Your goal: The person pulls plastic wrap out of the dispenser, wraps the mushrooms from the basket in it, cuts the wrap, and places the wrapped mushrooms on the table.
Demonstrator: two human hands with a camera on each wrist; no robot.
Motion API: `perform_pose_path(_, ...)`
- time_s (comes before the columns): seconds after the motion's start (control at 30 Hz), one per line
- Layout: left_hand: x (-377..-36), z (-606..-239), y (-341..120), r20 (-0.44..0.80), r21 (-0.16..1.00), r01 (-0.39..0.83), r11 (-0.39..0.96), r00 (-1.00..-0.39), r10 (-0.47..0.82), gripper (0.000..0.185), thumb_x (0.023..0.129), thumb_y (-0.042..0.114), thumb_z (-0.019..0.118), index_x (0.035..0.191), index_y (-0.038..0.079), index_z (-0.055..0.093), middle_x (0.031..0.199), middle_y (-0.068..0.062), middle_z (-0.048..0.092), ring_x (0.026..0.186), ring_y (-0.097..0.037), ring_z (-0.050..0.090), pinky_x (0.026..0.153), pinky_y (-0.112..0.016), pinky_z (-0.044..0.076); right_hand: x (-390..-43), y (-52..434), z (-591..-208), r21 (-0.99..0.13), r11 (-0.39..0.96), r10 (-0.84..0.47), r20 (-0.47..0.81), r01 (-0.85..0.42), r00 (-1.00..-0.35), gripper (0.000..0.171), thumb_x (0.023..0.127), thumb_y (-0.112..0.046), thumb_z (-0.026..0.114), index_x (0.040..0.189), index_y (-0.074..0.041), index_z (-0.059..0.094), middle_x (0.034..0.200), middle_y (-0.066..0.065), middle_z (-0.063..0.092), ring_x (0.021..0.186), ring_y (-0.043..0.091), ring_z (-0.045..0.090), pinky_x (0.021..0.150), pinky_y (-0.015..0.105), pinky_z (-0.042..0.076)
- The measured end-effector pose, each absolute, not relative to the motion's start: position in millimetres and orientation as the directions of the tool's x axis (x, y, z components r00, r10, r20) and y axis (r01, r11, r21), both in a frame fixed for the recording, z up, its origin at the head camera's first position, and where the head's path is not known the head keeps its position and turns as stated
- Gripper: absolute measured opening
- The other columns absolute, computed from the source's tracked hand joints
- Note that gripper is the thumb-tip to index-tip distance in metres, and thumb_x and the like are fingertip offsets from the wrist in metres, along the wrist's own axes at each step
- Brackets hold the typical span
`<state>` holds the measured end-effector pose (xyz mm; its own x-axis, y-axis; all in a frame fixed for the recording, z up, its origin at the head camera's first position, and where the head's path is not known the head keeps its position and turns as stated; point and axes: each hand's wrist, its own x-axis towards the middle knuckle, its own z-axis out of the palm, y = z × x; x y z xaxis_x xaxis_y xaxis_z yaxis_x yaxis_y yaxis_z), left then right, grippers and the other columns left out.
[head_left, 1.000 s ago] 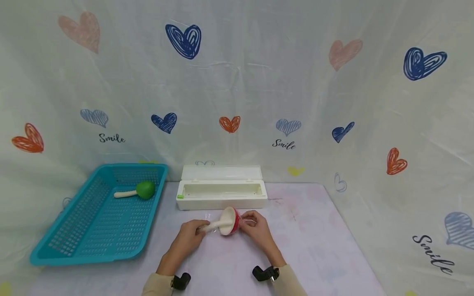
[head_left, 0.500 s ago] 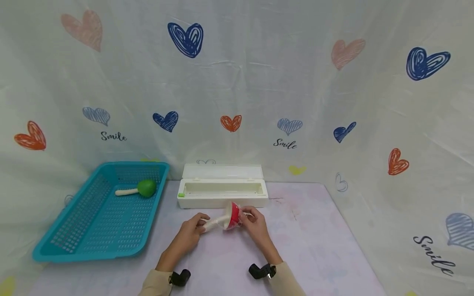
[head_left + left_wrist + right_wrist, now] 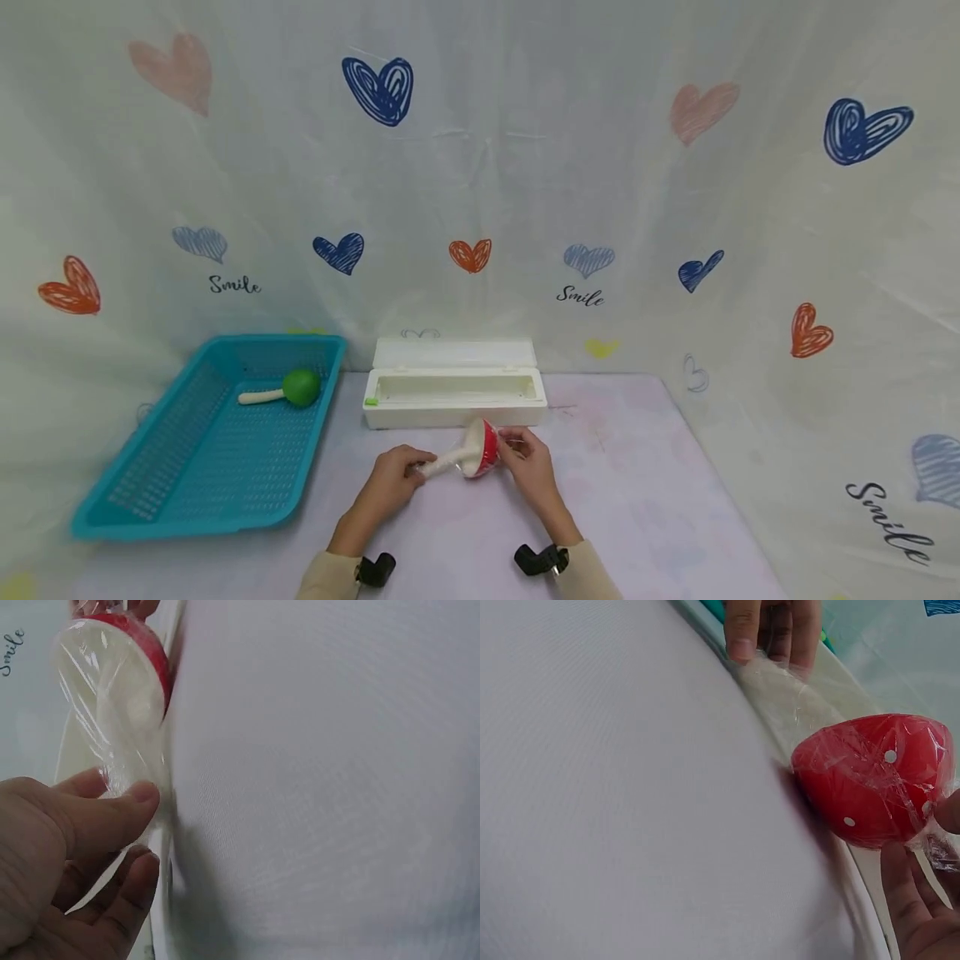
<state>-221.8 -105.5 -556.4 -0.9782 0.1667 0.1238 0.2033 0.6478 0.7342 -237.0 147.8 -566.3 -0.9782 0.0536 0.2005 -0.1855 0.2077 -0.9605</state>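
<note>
Two hands on one mushroom-shaped toy (image 3: pixel 471 458): wrapped handle end pinched between thumb and fingers of the left hand (image 3: pixel 392 483), gathered clear film (image 3: pixel 941 851) at the crown nipped by the right hand (image 3: pixel 529 471). Held between both, just in front of the long white lidded box (image 3: pixel 457 418), cap toward the right, handle toward the left. Cannot tell about contact with the tabletop (image 3: pixel 637 517) below.

Likeliest trouble: torn film, from pulling or twisting too hard against the cap's edge. Also possible: slipping or unwrapping at the handle, given only a fingertip hold on slick plastic. Could roll, too, on release by either hand, because of the round cap. Might bunch into a thick wad at the crown from too much slack, or knock the box for want of room.

In material: glossy red dome with small white dots (image 3: pixel 890 756); smooth cream underside; slim pale handle; over it all, thin transparent wrap, crinkled into bright creases. Behind, boxy smooth plastic with raised lid (image 3: pixel 453 354) and a bright green tab (image 3: pixel 371 402). To the left, a turquoise perforated basket (image 3: pixel 187 531) with sloping sides, holding a round-headed green toy (image 3: pixel 302 387) with a cream handle. Farther back, a softly creased curtain (image 3: pixel 510 183) with scribbled hearts.
</note>
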Motion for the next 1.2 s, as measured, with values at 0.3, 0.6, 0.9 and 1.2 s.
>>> perform_pose_path(0.3, -231.4, -555.7, -85.0, 0.069, 0.740, 0.203, 0.642, -0.971, 0.228, 0.024, 0.084, -0.006, 0.078, 0.104, 0.007, 0.077, 0.096, -0.003, 0.074, 0.079, -0.011, 0.060, 0.069, -0.029, 0.054, -233.2, 172.3, -577.7, -0.948, 0.210, -0.067, 0.231, -0.240, -0.971, 0.044, 0.094, -0.010, 0.076, 0.136, -0.005, 0.063, 0.134, 0.017, 0.064, 0.121, 0.032, 0.063, 0.090, 0.023, 0.058)
perform_pose_path(0.6, -243.0, -553.9, -63.0, 0.079, 0.728, 0.269, 0.630, -0.947, 0.312, 0.021, 0.084, -0.003, 0.079, 0.104, 0.005, 0.079, 0.092, -0.001, 0.073, 0.078, -0.010, 0.055, 0.065, -0.023, 0.048, -240.2, 188.3, -578.6, -0.905, 0.282, 0.098, 0.357, -0.318, -0.929, 0.037, 0.083, 0.011, 0.075, 0.119, 0.005, 0.072, 0.112, 0.024, 0.071, 0.104, 0.040, 0.069, 0.084, 0.018, 0.058)
perform_pose_path(0.9, -250.1, -558.5, -40.5, 0.128, 0.746, 0.341, 0.573, -0.917, 0.379, 0.026, 0.082, -0.001, 0.081, 0.107, 0.001, 0.077, 0.091, -0.002, 0.074, 0.078, -0.007, 0.060, 0.067, -0.023, 0.050, -239.5, 216.3, -577.9, -0.913, 0.319, 0.214, 0.331, -0.255, -0.919, 0.033, 0.083, 0.003, 0.080, 0.116, 0.000, 0.075, 0.096, 0.017, 0.074, 0.085, 0.004, 0.068, 0.073, 0.012, 0.054)
perform_pose_path(1.2, -257.6, -554.9, -7.4, 0.113, 0.704, 0.322, 0.633, -0.931, 0.348, 0.022, 0.081, 0.008, 0.085, 0.102, 0.003, 0.078, 0.071, 0.004, 0.065, 0.063, -0.005, 0.050, 0.056, -0.021, 0.044, -237.2, 253.2, -584.2, -0.896, 0.341, 0.211, 0.367, -0.284, -0.906, 0.022, 0.085, 0.002, 0.079, 0.107, 0.001, 0.078, 0.104, 0.021, 0.075, 0.091, 0.015, 0.072, 0.075, 0.012, 0.055)
